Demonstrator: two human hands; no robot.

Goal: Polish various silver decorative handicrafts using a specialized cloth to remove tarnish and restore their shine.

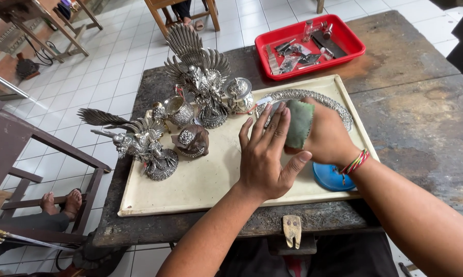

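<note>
The left hand (pixel 264 156) reaches in from the near edge, palm down, its fingers (pixel 272 123) spread flat and straight, the tips resting on the near left rim of an ornate oval silver plate (pixel 339 110); it grips nothing. The right hand (pixel 326 138) comes in from the near right, wrist bent, with coloured thread bands (pixel 355 163) around the wrist. Its fingers are curled shut around a folded green cloth (pixel 299 123), which is pressed down onto the plate just beside the left fingertips. The plate lies on the far right part of a cream tray (pixel 200 184), and the two hands cover most of its near half, so only the far embossed rim shows. A blue round lid (pixel 330 177) sits just under the right wrist at the tray's near right edge. To the left of the hands stand silver pieces: a tall winged bird statue (pixel 200 77), a smaller winged statue (pixel 141 143) nearer and further left, a silver cup (pixel 179 110), a small lidded pot (pixel 238 95) and a dark domed piece (pixel 191 141). The pot stands closest to the left fingertips. The tray rests on a dark, worn counter (pixel 416 102). Far beyond the plate a red tray (pixel 352 38) holds small metal tools. A person's bare feet (pixel 62 202) rest on a chair rail at the near left, above the white tiled floor (pixel 113 66).
</note>
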